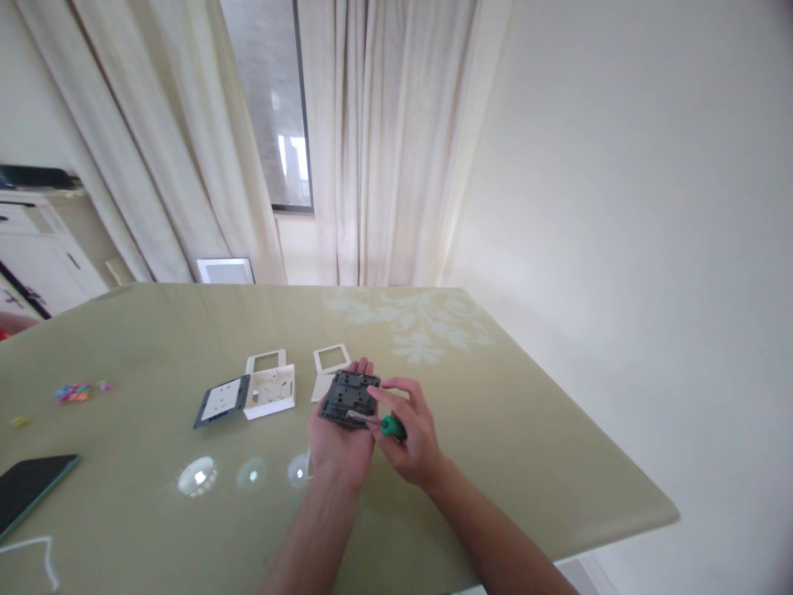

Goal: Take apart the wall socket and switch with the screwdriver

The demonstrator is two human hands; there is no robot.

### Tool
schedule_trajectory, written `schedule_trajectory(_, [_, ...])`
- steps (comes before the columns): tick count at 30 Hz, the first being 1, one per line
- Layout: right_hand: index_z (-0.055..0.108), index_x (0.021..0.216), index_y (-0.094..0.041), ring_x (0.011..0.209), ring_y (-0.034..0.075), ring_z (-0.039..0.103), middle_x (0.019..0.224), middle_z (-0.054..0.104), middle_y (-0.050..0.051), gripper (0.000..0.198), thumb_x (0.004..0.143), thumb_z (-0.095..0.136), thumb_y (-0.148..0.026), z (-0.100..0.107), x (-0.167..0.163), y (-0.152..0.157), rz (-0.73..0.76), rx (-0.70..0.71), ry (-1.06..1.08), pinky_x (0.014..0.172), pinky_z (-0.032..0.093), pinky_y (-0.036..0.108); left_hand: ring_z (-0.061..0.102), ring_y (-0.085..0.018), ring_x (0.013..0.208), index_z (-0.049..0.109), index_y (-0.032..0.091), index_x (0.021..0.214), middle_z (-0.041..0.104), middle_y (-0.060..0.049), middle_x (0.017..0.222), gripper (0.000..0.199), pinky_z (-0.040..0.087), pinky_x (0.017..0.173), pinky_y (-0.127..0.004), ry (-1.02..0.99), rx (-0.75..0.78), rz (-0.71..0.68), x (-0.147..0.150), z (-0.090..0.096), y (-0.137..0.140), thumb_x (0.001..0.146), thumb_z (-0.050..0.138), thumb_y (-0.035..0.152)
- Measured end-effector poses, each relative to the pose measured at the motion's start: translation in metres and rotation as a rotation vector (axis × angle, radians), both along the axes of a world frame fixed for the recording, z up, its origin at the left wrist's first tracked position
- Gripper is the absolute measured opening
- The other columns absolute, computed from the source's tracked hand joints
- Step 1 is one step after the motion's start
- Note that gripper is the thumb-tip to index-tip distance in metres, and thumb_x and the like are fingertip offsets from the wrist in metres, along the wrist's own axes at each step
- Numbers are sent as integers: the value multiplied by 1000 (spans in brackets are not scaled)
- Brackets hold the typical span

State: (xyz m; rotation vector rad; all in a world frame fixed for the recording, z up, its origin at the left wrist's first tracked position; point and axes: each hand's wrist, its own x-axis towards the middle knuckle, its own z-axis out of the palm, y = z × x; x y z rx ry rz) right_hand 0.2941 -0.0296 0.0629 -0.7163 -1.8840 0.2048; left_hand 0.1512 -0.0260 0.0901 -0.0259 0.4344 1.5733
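Observation:
A dark grey square plastic switch module (348, 395) rests on the upturned palm of my left hand (339, 450), its fingertips showing beyond the far edge. My right hand (409, 430) is closed round a screwdriver with a green handle (394, 427). The metal shaft points left across the near edge of the module; whether its tip sits in a screw is too small to tell. My right fingers reach to the module's right side. Beyond the module lies a white square frame (316, 360), with another white piece (320, 387) partly hidden by my left hand.
To the left stand an open white box (270, 393), a second white frame (249, 364) and a dark-edged panel (221, 399) leaning on the box. Small colourful pieces (75, 392) and a dark tablet-like object (34, 487) lie farther left. The table edge (576, 421) runs along the right.

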Motion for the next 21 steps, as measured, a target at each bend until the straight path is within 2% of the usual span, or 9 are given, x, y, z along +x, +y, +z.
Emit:
schedule_trajectory(4, [62,155,-29,62,12,61,148,59,18,55,100,65,-31,3,6,1,124,48,-146,67,62,36,76,-25,128,82,11,120,82,-18,126,41,66,102,-34,16,-44,3,5,0,0,96,49,19])
schedule_trajectory(7, [62,155,-30,61,12,56,151,58,19,58,97,65,-33,4,11,2,107,78,-165,63,59,36,78,-24,123,83,13,110,83,-16,121,36,66,99,-32,9,-64,1,7,0,-1,96,51,19])
schedule_trajectory(13, [69,144,-26,57,11,51,153,59,18,47,100,64,-43,4,15,4,138,92,-320,62,56,37,82,-21,107,83,12,106,83,-15,115,32,67,91,-27,-25,-99,10,9,7,-3,97,54,20])
schedule_trajectory(16, [69,141,-26,58,11,53,152,60,17,44,101,63,-44,3,15,4,135,85,-311,62,56,36,82,-20,102,83,11,108,83,-15,112,32,67,88,-26,-41,-114,7,8,10,-5,98,54,19])
schedule_trajectory(18, [66,146,-27,61,12,56,150,61,17,46,102,63,-42,3,14,4,148,90,-252,63,58,35,82,-21,102,82,10,113,83,-15,113,34,68,88,-27,-55,-118,3,7,12,-6,98,52,18])
schedule_trajectory(20, [62,151,-28,71,16,65,148,60,17,49,103,62,-35,3,12,4,147,71,-140,70,62,36,82,-22,104,81,10,118,83,-16,114,38,68,89,-29,-72,-123,4,7,13,-8,98,50,17])
schedule_trajectory(21, [62,152,-28,83,19,71,146,60,17,49,103,62,-32,4,11,4,130,47,-75,78,64,37,82,-23,104,81,10,120,83,-17,115,40,68,90,-31,-81,-126,6,7,14,-9,98,49,16])
